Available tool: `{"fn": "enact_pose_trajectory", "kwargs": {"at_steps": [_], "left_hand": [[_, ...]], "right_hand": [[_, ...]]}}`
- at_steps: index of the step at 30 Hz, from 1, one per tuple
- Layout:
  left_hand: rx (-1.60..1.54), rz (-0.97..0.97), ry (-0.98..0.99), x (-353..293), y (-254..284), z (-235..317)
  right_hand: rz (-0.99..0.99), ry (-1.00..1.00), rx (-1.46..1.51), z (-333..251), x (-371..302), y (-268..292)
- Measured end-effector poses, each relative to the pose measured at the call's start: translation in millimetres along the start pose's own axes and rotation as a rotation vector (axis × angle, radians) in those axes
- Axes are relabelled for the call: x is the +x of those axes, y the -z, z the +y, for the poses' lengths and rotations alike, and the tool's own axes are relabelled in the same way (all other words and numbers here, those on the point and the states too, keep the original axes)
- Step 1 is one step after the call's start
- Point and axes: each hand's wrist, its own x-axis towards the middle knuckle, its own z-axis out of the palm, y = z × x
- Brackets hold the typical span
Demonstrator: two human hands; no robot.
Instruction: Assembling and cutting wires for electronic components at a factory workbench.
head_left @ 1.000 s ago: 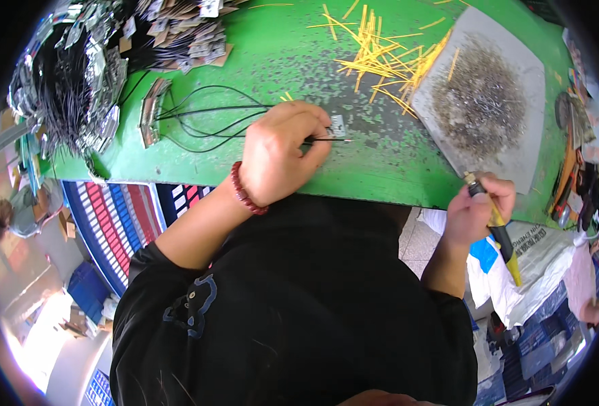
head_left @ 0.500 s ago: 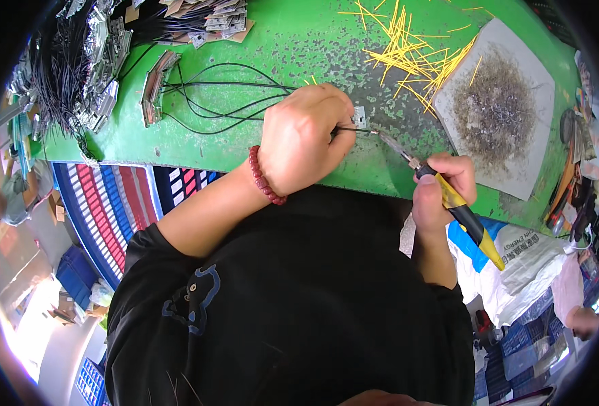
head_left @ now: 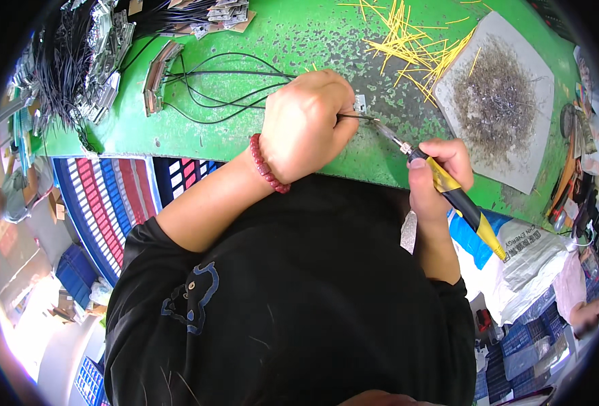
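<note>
Over a scuffed green desk (head_left: 204, 141), the left hand (head_left: 309, 118) and right hand (head_left: 426, 193) are working, the right's fingers gripping a yellow-and-black pen-shaped soldering iron (head_left: 452, 192), the left's pinching a thin black wire (head_left: 360, 116), whose rightward-projecting end the metal tip (head_left: 389, 132) is apparently heating, next calling for steady alignment.

Place: a workshop, by its looks one for wiring work
Surface: a long green bench (head_left: 204, 142), paint worn off in patches
Far left corner: heaped black wires (head_left: 59, 74) and metal pieces (head_left: 106, 88)
Far edge: scattered yellow sticks (head_left: 411, 51)
Right end: a grey board (head_left: 529, 172) bearing dark scraps (head_left: 496, 101)
Near edge, right: a soldering iron (head_left: 456, 196)
Beyond near left corner: blue crates (head_left: 79, 271), another person (head_left: 20, 193)
</note>
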Motion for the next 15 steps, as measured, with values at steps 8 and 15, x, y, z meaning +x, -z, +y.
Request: {"fn": "enact_pose_trajectory", "kwargs": {"at_steps": [8,15], "left_hand": [[0.014,-0.003,0.010,0.7,-0.7,1.2],[0.013,-0.010,0.009,0.5,-0.3,0.9]], "right_hand": [[-0.039,0.020,-0.027,-5.6,4.1,-1.0],[0.019,-0.023,0.072,-0.8,-2.4,0.8]]}}
